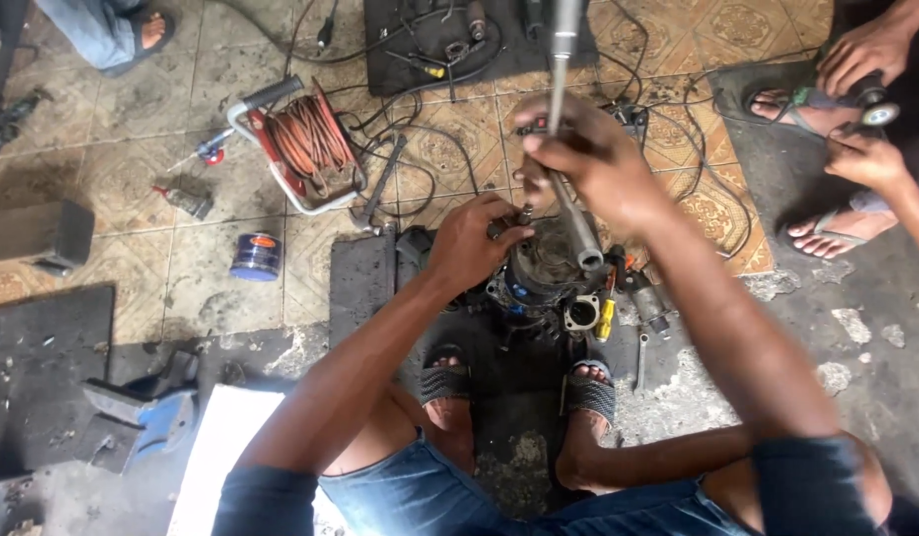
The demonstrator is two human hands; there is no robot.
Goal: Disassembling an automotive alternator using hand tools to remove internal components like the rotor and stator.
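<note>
Denim knees frame the head view, with sandalled feet beside a dark, greasy motor housing on the floor. It looks heavy and rigid cast metal, probably slippery; the rim seems the best place to grip. Left hand pinches a small part at its top. Right hand is clenched around a smooth steel rod.

Even daylight, soft shadows, no glare. Right hand and metal rod motion-blurred; floor sharp; slight wide-angle bend at edges.
</note>
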